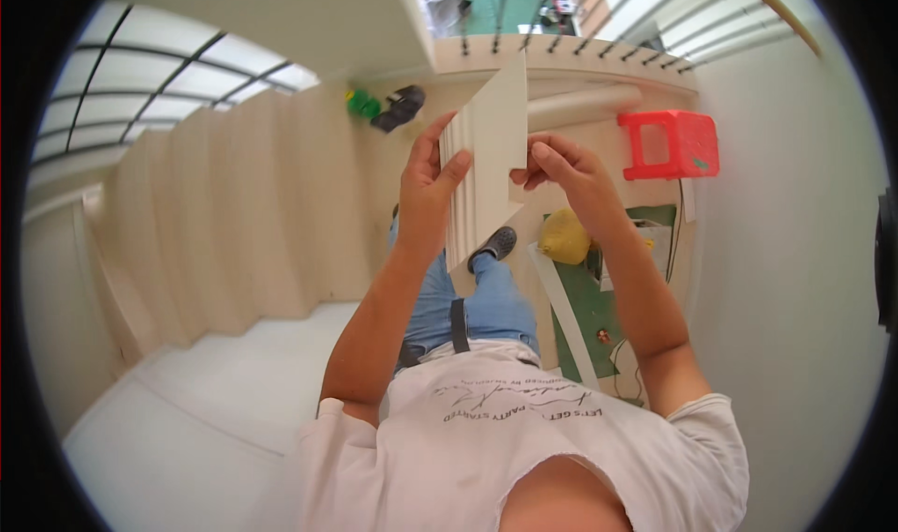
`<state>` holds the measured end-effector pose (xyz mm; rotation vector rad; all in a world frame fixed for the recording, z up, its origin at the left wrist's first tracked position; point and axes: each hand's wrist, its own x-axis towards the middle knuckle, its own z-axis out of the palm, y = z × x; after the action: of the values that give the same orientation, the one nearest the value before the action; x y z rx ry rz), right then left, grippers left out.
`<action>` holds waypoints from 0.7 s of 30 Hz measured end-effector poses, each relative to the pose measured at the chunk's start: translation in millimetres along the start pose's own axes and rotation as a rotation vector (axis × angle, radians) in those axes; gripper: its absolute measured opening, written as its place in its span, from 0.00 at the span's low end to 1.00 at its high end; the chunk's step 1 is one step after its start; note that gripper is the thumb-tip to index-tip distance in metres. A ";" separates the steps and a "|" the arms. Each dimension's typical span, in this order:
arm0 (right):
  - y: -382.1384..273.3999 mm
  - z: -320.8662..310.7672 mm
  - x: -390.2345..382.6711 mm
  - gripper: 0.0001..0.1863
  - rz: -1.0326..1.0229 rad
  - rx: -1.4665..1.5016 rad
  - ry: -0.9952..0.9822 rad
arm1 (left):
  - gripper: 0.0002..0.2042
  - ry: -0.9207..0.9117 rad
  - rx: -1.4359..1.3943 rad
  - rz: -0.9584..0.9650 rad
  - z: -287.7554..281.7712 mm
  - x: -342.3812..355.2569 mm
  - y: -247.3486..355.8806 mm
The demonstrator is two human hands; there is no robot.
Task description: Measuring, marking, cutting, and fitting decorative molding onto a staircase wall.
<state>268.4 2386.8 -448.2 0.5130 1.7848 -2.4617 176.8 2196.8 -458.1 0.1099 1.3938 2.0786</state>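
A pale white board with a stepped moulded profile along its left side and a small notch in its right edge is held up in front of me, its top end cut at a slant. My left hand grips the moulded side, thumb across the face. On the other side, my right hand has curled fingers at the notched edge; whether they pinch it firmly is hard to tell. Below are my legs in jeans and a dark shoe.
Stairs descend along the left. A green object, dark footwear, a white roll and a red plastic stool lie ahead. A yellow bag, green mat and long white strip are lower right. Railings run above.
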 end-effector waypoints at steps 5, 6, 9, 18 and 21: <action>18.8 90.9 82.4 0.15 0.091 -0.394 -0.190 | 0.26 0.245 0.090 0.065 -103.7 -12.2 36.6; 25.0 103.8 95.4 0.16 0.098 -0.453 -0.187 | 0.27 0.280 0.177 0.096 -127.5 -8.8 26.2; 51.8 158.8 123.4 0.17 0.137 -0.619 -0.201 | 0.28 0.342 0.197 0.081 -194.3 -14.6 24.2; 60.4 338.5 201.2 0.09 0.348 -0.504 -0.567 | 0.26 0.414 -0.072 0.071 -355.5 -64.3 94.8; 48.7 401.8 226.7 0.09 0.356 -0.437 -0.590 | 0.26 0.467 -0.119 0.141 -399.8 -72.4 140.1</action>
<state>-26.9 2029.1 -449.9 0.0461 1.7057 -1.6766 13.4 1800.8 -493.6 -0.3586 1.5554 2.4024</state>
